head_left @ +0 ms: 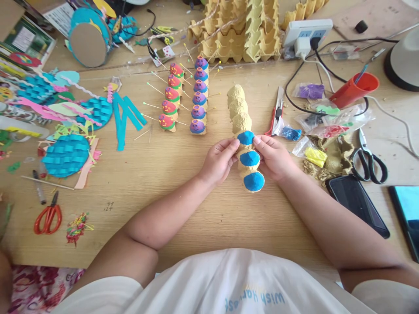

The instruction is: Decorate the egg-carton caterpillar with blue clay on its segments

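Between my two hands is an egg carton strip (240,123), a row of tan cardboard humps. The humps at its near end carry smooth blue clay (250,158); those at its far end are bare. My left hand (218,160) grips its left side with thumb on top, and my right hand (273,156) pinches its right side beside a blue hump. The undersides of both grips are hidden. Beyond my left hand stand a finished-looking red strip (172,93) and a purple-and-blue strip (199,98), both with faces and pin-like sticks.
A utility knife (278,109) and blue clay packet (290,133) lie right of the strip. Further right are scissors (368,159), a phone (356,205) and a red cup (355,89). Red-handled scissors (48,218) and blue woven paper (66,155) lie left. Egg trays (240,30) stand behind.
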A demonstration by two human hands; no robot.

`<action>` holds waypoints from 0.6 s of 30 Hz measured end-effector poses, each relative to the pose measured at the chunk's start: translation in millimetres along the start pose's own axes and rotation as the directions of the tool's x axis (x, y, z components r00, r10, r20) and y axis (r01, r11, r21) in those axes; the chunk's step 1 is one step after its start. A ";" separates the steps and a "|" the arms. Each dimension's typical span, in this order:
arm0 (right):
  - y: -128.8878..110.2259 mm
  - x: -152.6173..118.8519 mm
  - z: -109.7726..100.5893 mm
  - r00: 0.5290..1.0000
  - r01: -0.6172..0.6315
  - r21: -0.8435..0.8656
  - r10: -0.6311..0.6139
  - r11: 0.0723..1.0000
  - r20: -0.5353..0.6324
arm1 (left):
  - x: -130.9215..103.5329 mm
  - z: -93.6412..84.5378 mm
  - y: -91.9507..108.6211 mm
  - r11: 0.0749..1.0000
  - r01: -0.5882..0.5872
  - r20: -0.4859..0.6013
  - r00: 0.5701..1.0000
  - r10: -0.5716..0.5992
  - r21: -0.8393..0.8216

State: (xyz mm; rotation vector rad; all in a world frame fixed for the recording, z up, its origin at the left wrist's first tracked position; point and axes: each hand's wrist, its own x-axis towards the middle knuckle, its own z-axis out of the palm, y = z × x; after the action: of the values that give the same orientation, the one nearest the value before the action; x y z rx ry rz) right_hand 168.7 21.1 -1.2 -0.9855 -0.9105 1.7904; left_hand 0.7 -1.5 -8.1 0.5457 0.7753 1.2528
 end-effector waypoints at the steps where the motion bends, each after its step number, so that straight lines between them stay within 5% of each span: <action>1: 0.2 0.1 -0.1 1.000 0.001 0.004 -0.001 1.000 0.001 | -0.2 -0.2 0.0 1.000 0.005 0.010 1.000 -0.005 0.001; 18: -4.9 -2.7 3.1 0.997 0.061 -0.065 -0.063 0.996 -0.033 | -0.8 2.3 1.6 0.996 0.078 -0.038 0.996 -0.077 0.029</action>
State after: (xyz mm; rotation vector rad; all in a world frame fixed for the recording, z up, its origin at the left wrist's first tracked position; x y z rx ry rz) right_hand 168.4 19.7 5.1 -1.0151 -0.9720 1.6960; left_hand 1.4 -1.8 -5.2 0.5137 0.8401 1.1834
